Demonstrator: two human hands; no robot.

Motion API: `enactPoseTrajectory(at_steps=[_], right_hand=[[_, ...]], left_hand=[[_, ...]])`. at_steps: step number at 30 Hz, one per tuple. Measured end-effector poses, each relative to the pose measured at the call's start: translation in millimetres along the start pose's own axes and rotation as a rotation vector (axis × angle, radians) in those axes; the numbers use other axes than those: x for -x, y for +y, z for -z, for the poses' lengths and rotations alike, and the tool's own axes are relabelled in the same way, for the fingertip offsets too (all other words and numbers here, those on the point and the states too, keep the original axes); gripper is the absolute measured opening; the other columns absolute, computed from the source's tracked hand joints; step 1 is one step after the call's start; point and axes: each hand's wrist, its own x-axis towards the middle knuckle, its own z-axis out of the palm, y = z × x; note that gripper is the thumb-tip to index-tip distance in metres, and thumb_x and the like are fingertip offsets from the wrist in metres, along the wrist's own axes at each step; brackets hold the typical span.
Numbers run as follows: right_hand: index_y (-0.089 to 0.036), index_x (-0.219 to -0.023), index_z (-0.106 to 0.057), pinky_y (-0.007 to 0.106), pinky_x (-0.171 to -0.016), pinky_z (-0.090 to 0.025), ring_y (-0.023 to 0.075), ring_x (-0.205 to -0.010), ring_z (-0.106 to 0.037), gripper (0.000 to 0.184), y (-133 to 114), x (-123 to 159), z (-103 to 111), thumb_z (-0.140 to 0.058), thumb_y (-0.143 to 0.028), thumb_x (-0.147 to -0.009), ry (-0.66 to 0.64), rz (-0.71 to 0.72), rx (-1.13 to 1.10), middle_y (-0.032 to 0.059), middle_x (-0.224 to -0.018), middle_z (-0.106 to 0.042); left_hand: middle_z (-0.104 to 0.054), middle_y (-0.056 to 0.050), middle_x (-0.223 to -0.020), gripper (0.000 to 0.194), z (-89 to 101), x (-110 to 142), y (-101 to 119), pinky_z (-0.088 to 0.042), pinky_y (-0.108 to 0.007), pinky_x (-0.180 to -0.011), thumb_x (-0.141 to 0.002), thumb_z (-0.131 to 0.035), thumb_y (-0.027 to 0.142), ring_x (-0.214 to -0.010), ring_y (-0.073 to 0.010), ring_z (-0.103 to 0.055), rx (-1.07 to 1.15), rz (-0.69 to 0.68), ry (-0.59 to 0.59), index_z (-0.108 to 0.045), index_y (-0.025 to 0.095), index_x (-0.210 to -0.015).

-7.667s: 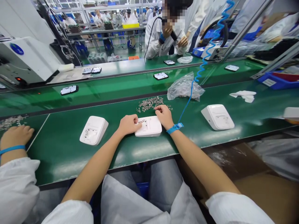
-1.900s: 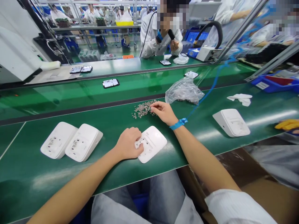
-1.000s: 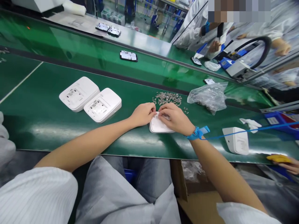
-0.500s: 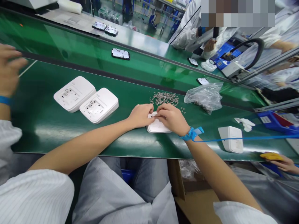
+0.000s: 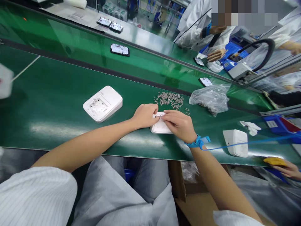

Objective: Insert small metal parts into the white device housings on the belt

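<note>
A white plastic device housing [image 5: 162,128] lies on the green worktop in front of me, partly covered by both hands. My left hand [image 5: 145,115] is closed on its left side, thumb and fingertips at the upper opening. My right hand [image 5: 180,125], wearing a blue wrist strap [image 5: 198,142], has its fingers pinched together over the same opening. Whatever they pinch is too small or hidden to name. Just behind the housing lies a pile of small metal pieces [image 5: 169,99]. A similar white housing [image 5: 103,103] rests left of my hands.
A clear plastic bag [image 5: 210,99] lies right of the pile. Further right are a white housing [image 5: 235,142], a crumpled white tissue [image 5: 250,127] and a co-worker's hand [image 5: 290,169] with a yellow cloth [image 5: 275,161]. Black-edged circuit units [image 5: 119,49] sit beyond the dark rail.
One of the two housings on the left has left its place; a blurred white object is now at the left edge, where another person's hand was. My hands stay at the same housing.
</note>
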Motion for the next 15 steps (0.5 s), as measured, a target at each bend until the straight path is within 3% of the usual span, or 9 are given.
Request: enactPoseTrajectory(at_steps=[15], right_hand=[[-0.027, -0.097, -0.077, 0.042, -0.090, -0.057, 0.0265, -0.117, -0.066, 0.024, 0.8, 0.1, -1.3, -0.055, -0.018, -0.095, -0.127, 0.004, 0.104, 0.0023, -0.101, -0.077]], left_hand=[[-0.063, 0.000, -0.074, 0.011, 2.4, -4.6, -1.8, -0.034, -0.031, -0.062, -0.074, -0.065, 0.025, -0.069, -0.0169, -0.055, 0.088, 0.036, -0.013, -0.055, 0.021, -0.073]])
